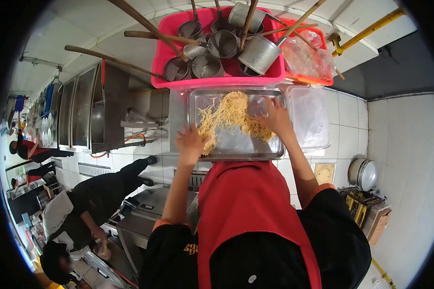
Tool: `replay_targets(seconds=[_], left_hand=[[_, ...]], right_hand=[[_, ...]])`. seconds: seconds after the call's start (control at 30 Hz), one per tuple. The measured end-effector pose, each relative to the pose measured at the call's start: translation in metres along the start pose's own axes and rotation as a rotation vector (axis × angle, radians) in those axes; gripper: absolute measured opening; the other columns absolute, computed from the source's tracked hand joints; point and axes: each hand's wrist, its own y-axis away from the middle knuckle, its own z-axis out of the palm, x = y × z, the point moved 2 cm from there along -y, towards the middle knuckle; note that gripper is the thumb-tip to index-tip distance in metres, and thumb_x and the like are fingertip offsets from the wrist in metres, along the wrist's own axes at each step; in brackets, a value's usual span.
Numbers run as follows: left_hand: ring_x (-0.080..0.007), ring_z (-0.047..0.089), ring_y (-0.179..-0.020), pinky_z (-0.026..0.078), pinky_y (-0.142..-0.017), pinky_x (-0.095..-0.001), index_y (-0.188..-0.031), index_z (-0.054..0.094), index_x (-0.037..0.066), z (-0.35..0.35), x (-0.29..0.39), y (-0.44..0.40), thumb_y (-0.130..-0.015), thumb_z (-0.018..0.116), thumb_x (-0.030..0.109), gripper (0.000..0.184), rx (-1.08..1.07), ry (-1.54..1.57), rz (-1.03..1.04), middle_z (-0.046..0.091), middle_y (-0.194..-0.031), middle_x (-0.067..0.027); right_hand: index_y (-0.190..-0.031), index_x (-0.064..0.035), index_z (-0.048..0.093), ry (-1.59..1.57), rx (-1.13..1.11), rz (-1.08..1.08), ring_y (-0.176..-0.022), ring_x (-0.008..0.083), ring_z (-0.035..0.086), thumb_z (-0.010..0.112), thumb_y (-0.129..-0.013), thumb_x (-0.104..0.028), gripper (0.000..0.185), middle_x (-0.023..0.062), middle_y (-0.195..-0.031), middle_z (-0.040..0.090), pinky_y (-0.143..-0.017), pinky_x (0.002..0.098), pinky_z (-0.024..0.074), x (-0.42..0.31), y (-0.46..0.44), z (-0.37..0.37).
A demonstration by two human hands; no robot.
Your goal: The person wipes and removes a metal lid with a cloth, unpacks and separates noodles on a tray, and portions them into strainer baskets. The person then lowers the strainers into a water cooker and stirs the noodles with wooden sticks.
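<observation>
A metal tray point(236, 150) stands in front of the red apron, with yellow noodles point(234, 108) spread in an arch over its back and both sides. My left hand point(192, 143) is at the tray's left edge, fingers spread, beside the noodles there. My right hand point(275, 117) is over the tray's right side, fingers apart, at the right end of the noodles. Neither hand shows anything gripped. Whether the fingertips touch the noodles is hard to tell.
Behind the tray a pink bin point(161, 53) holds several long-handled metal strainers. An orange basket point(329, 79) with plastic bags is beside it. A translucent lid point(311, 118) lies right of the tray. A co-worker point(101, 192) stands at the left by a metal counter.
</observation>
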Motion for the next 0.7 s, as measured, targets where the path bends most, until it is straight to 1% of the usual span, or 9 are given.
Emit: replay_targets(seconds=[0.03,0.1,0.17,0.3,0.37,0.47,0.6,0.63,0.7], left_hand=[[-0.0472,0.062,-0.131,0.052,-0.104,-0.0638,-0.151,0.058,0.012,-0.008,0.011,-0.002,-0.088,0.086,0.036,0.073,-0.002,-0.001,0.004,0.057,-0.150,-0.0272],[-0.0474,0.051,-0.140,0.050,-0.109,-0.0622,-0.154,0.058,0.022,-0.032,0.058,-0.009,-0.092,0.081,0.026,0.066,0.049,0.172,0.329,0.048,-0.160,-0.0185],[-0.0443,0.044,-0.145,0.049,-0.112,-0.0606,-0.153,0.059,0.029,-0.010,0.098,-0.031,-0.095,0.075,0.013,0.063,0.025,0.295,0.614,0.045,-0.162,-0.0119],[-0.0505,0.053,-0.137,0.055,-0.105,-0.0615,-0.146,0.063,0.030,0.010,0.123,-0.066,-0.095,0.071,0.012,0.054,0.111,0.097,0.643,0.050,-0.151,-0.0180],[-0.0518,0.064,-0.124,0.059,-0.098,-0.0590,-0.144,0.063,0.026,0.010,0.124,-0.075,-0.095,0.072,0.014,0.051,0.035,0.344,0.419,0.049,-0.151,-0.0209],[-0.0536,0.070,-0.110,0.061,-0.094,-0.0573,-0.142,0.064,0.023,0.009,0.118,-0.076,-0.094,0.073,0.014,0.049,0.076,0.498,0.286,0.046,-0.154,-0.0240],[-0.0497,0.063,-0.127,0.057,-0.099,-0.0612,-0.143,0.064,0.023,-0.002,0.109,-0.069,-0.094,0.075,0.017,0.051,0.149,0.640,0.117,0.049,-0.153,-0.0229],[-0.0464,0.057,-0.134,0.052,-0.105,-0.0610,-0.145,0.062,0.024,-0.024,0.109,-0.058,-0.094,0.072,0.015,0.052,0.235,0.460,0.282,0.052,-0.152,-0.0198],[-0.0431,0.051,-0.141,0.047,-0.111,-0.0607,-0.147,0.061,0.026,-0.029,0.113,-0.050,-0.095,0.069,0.012,0.054,0.313,0.278,0.446,0.054,-0.151,-0.0167]], right_hand=[[-0.154,-0.0266,0.052,0.285,-0.140,0.084,-0.122,0.0421,0.066,0.086,-0.086,-0.028,0.077,0.0172,-0.139,0.064,-0.097,0.0571,0.0545,-0.005,0.018,-0.009],[-0.151,-0.0293,0.057,0.262,-0.217,0.090,-0.124,0.0398,0.063,0.085,-0.087,-0.033,0.070,0.0127,-0.134,0.065,-0.098,0.0624,0.0506,-0.005,0.044,0.017],[-0.143,-0.0244,0.063,0.207,-0.123,-0.140,-0.121,0.0395,0.061,0.086,-0.085,-0.024,0.062,0.0127,-0.131,0.063,-0.101,0.0570,0.0506,0.006,0.063,0.054],[-0.135,-0.0176,0.065,-0.080,-0.289,-0.144,-0.118,0.0410,0.060,0.084,-0.082,-0.008,0.057,0.0143,-0.128,0.061,-0.104,0.0504,0.0504,0.023,0.083,0.044],[-0.132,-0.0123,0.063,-0.408,-0.056,0.025,-0.117,0.0431,0.059,0.079,-0.080,0.004,0.057,0.0163,-0.124,0.061,-0.106,0.0456,0.0499,0.017,0.095,0.014],[-0.133,-0.0108,0.059,-0.404,0.063,-0.016,-0.122,0.0429,0.060,0.080,-0.079,0.004,0.060,0.0198,-0.129,0.063,-0.105,0.0479,0.0505,0.015,0.100,-0.001],[-0.150,-0.0131,0.048,-0.467,-0.131,0.166,-0.124,0.0445,0.064,0.086,-0.078,-0.001,0.082,0.0220,-0.131,0.069,-0.107,0.0496,0.0514,0.016,0.101,-0.014],[-0.155,-0.0143,0.044,-0.557,-0.125,0.302,-0.123,0.0442,0.065,0.087,-0.078,-0.003,0.089,0.0217,-0.130,0.070,-0.108,0.0514,0.0513,0.010,0.098,-0.022],[-0.154,-0.0181,0.048,-0.514,-0.023,0.186,-0.120,0.0420,0.067,0.088,-0.077,-0.003,0.088,0.0217,-0.139,0.066,-0.104,0.0526,0.0543,0.004,0.093,-0.020]])
